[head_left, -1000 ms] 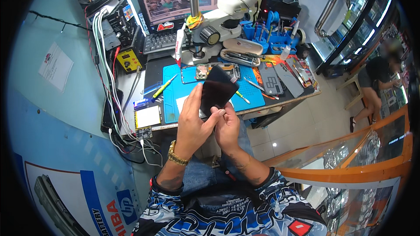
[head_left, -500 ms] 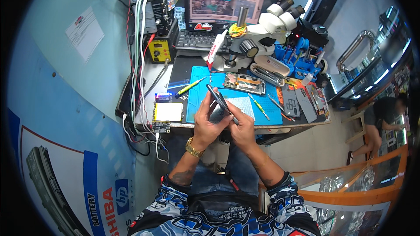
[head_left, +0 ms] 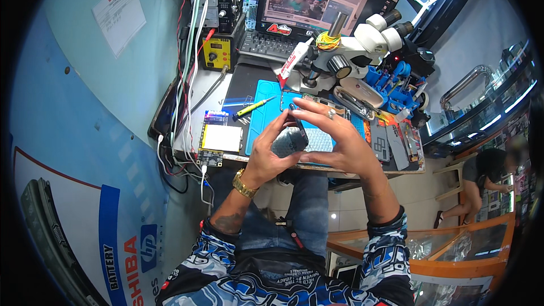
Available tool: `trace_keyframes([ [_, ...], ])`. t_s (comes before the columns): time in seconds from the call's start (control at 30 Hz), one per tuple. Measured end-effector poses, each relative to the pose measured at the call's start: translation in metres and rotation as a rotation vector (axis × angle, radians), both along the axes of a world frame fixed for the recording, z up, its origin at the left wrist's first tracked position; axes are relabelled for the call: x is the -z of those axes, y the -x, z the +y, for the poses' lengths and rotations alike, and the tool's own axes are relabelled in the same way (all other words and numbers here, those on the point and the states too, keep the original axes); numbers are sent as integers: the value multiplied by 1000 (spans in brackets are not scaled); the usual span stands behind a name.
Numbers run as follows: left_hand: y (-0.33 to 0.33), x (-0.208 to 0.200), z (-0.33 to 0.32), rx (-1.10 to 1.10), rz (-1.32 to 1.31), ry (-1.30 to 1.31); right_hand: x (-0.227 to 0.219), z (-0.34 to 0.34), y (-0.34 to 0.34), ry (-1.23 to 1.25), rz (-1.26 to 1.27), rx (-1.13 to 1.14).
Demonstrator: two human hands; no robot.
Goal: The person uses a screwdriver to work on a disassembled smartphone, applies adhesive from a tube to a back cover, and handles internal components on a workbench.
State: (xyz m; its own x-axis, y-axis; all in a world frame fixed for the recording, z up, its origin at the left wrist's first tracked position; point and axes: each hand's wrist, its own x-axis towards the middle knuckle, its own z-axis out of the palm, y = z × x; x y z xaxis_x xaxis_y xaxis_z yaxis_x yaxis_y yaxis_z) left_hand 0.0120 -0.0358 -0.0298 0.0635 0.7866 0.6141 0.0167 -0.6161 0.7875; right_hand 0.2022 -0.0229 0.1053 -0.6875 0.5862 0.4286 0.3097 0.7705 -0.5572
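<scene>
A dark smartphone [head_left: 289, 140] stands tilted on edge above the front of the blue work mat [head_left: 254, 130]. My left hand [head_left: 265, 154] is closed round it, with fingers at its upper end and thumb at its lower end. My right hand [head_left: 347, 140] is open at the phone's right side, fingers spread near its top and thumb near its bottom; whether the fingertips touch it I cannot tell. Below the hands lies a whitish, textured sheet [head_left: 321, 141]. A yellow-green screwdriver [head_left: 255, 107] rests left of them. An opened phone chassis [head_left: 313, 99] is partly hidden behind my right hand.
Behind the mat stand a microscope [head_left: 368, 45], a red-and-white tube [head_left: 293, 62] and a monitor [head_left: 317, 0]. Tool holders [head_left: 399, 88] and phone panels [head_left: 391, 146] are at right. A yellow-fronted power unit [head_left: 218, 51], cables and a circuit board [head_left: 209, 158] are at left. Another person [head_left: 481, 175] bends at far right.
My right hand has let go of the phone's lower end and spread its fingers at its right side. The phone has turned more upright in my left hand. The head view has shifted.
</scene>
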Motion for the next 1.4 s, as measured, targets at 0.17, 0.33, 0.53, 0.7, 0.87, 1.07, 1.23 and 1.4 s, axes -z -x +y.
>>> trace_keyframes([
  [0.17, 0, -3, 1, 84, -126, 85, 4, 35, 6, 93, -43, -167],
  [0.33, -3, -4, 0, 113, -191, 89, 3, 35, 12, 302, 62, -161],
  [0.53, -1, 3, -1, 156, -211, 104, 6, 38, 8, 363, 41, -204],
  [0.7, -5, 0, -1, 77, -225, 57, 10, 40, 5, 460, 95, -187],
  [0.87, -3, -21, -5, 120, -298, 106, 12, 40, 1, 502, 167, -195],
  [1.07, -5, -46, 6, 125, -433, 414, 17, 42, -4, 531, 257, -183],
  [1.23, -6, -56, 12, 215, -553, 491, 14, 39, -4, 510, 230, -163],
  [1.4, -6, -63, 8, 238, -580, 538, 15, 39, -4, 503, 237, -164],
])
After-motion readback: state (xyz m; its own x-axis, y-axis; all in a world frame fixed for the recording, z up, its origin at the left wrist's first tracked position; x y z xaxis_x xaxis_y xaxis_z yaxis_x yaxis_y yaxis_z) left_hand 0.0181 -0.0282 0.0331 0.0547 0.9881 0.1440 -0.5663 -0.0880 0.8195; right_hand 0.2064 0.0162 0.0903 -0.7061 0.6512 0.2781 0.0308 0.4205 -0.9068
